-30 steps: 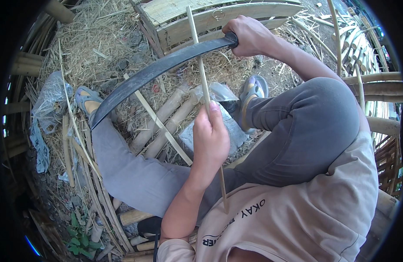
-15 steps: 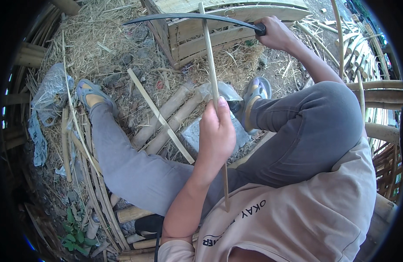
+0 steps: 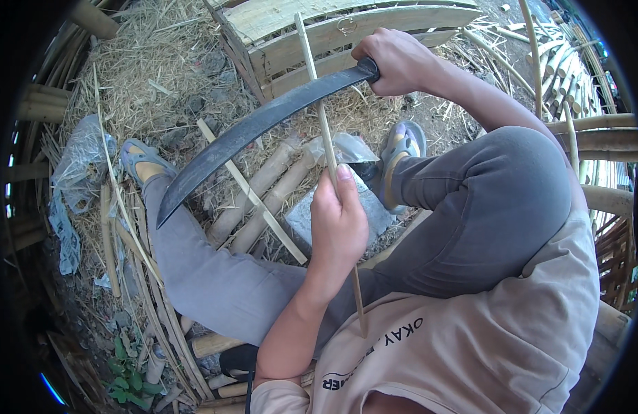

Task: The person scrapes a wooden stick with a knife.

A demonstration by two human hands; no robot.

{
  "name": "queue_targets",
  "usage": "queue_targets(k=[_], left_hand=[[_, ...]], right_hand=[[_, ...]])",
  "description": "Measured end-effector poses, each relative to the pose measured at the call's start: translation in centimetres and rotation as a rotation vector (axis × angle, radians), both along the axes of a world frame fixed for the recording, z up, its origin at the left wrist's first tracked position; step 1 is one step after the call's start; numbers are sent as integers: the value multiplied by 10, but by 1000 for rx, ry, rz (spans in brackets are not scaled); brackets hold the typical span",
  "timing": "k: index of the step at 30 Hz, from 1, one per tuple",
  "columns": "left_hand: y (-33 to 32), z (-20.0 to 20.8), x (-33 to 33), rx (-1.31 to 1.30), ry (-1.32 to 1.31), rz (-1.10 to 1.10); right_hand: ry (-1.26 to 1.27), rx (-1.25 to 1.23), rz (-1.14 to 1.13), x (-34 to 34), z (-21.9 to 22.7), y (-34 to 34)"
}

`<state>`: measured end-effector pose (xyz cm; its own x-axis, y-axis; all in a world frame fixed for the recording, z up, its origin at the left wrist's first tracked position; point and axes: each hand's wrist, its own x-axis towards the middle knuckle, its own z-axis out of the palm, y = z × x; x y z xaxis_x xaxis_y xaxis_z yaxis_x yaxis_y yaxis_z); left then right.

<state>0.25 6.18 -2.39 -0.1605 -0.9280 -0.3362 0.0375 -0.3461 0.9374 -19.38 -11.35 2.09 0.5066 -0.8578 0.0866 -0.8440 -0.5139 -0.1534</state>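
My left hand (image 3: 338, 224) is closed round a thin bamboo strip (image 3: 326, 131), its thumb pressed along the side. The strip stands nearly upright in view, its lower end against my shirt. At the upper right, my right hand (image 3: 395, 61) grips the dark handle of a long curved machete (image 3: 250, 127). The broad blade reaches down to the left and crosses the bamboo strip above my left hand; whether it touches the strip I cannot tell. Another split bamboo strip (image 3: 253, 196) lies slanting on the ground between my legs.
A slatted wooden crate (image 3: 360, 34) stands ahead. Thick bamboo poles (image 3: 264, 183) and a grey stone block (image 3: 374, 214) lie between my feet. Bamboo pieces (image 3: 567, 62) are stacked at the far right. Plastic bags (image 3: 84, 162) and long strips lie at the left, over straw-covered ground.
My right hand has moved left and nearer, and the machete has swung so its tip points down to the left, showing the blade's flat. My left hand keeps hold of the strip.
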Motion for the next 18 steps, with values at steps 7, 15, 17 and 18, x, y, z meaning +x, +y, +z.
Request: queue_targets(k=[7,15,17,18], left_hand=[[6,-1,9,68,33,-60],[0,3,17,93,118,-54],[-2,12,18,168,188,-59],[-2,16,19,238,235,-64]], right_hand=[[-15,-46,-260,-52,-15,-35],[-93,99,-182,-45,-15,-17],[-109,120,-160,-37,-11,-9],[-54,119,-124,-29,-6,-4]])
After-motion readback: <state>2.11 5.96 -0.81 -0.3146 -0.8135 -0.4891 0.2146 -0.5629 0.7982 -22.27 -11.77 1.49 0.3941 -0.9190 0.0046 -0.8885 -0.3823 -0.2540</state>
